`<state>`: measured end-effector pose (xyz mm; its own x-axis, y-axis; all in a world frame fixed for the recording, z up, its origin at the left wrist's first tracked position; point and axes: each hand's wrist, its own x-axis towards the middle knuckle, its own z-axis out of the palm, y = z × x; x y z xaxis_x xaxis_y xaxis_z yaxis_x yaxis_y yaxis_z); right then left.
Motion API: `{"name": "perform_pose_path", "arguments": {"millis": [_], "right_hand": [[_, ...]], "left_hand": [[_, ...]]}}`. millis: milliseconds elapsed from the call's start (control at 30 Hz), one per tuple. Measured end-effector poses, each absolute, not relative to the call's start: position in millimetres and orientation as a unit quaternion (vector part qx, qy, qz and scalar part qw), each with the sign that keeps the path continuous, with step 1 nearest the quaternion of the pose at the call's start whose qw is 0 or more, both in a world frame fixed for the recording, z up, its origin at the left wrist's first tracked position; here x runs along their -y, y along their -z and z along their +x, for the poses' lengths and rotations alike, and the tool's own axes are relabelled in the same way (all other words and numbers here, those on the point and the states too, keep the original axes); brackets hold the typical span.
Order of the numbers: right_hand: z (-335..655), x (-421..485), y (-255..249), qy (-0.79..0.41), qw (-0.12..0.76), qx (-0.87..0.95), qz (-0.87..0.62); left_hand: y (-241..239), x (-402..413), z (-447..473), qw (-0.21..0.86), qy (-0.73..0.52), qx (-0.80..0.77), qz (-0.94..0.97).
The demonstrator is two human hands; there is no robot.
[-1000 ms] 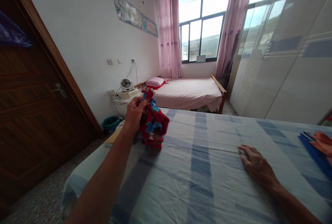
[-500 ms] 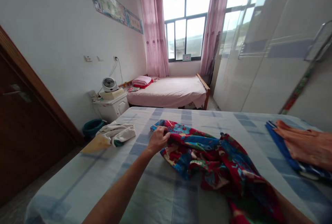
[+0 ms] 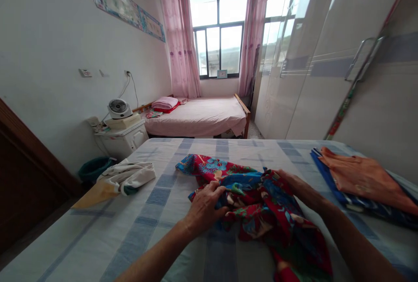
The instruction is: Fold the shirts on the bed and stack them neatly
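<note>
A crumpled red and blue flowered garment lies in the middle of the bed's blue checked sheet. My left hand rests on its near left side, fingers curled into the cloth. My right hand is pressed into the garment's right side; its fingertips are buried in the folds. Part of the cloth trails toward me over the sheet.
A folded orange cloth lies on blue cloth at the bed's right. A white and yellow garment sits at the left edge. Beyond are a nightstand with a fan, a pink bed and a wardrobe.
The flowered garment, first held bunched in the air by my left hand, now lies spread on the bed. My left hand slid toward me along it, and my right hand came onto it.
</note>
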<state>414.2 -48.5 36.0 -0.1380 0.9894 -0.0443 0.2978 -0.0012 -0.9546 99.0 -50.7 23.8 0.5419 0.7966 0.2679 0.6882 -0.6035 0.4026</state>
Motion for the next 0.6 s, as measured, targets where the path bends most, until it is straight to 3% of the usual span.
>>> {"name": "perform_pose_path", "arguments": {"millis": [100, 200, 267, 367, 467, 600], "right_hand": [[412, 47, -42, -0.405, 0.327, 0.637, -0.568], [388, 51, -53, -0.316, 0.418, 0.62, -0.583], [359, 64, -66, -0.32, 0.451, 0.628, -0.547], [315, 92, -84, -0.359, 0.384, 0.71, -0.469], [297, 102, -87, -0.407, 0.325, 0.747, -0.414], [319, 73, -60, -0.387, 0.429, 0.655, -0.487]], "left_hand": [[-28, 55, 103, 0.132, -0.242, -0.441, 0.854], [-41, 66, 112, 0.209, -0.307, -0.415, 0.83], [-50, 76, 118, 0.33, -0.332, -0.381, 0.797], [-59, 88, 123, 0.513, -0.357, -0.338, 0.703], [-61, 97, 119, 0.58, -0.426, -0.35, 0.6], [-66, 102, 99, 0.635, -0.455, -0.38, 0.496]]}}
